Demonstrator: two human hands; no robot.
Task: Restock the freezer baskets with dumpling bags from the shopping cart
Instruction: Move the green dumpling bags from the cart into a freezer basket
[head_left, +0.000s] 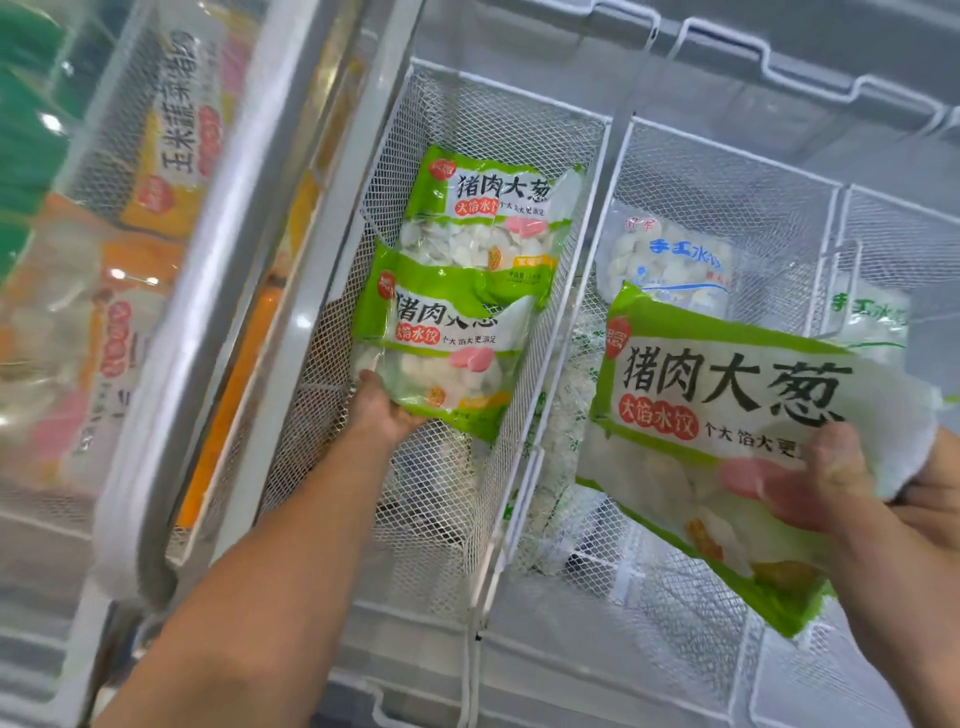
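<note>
We've got a green dumpling bag (441, 358) in the left hand (382, 410), fingers curled under its bottom edge, standing it vs. another green bag (483, 218) at the back of the mesh basket (519, 109) so labels face up. Right hand (883, 483) pinches a third bag (727, 431), thumb on top, held over the next basket (727, 156), prob. queued next.
</note>
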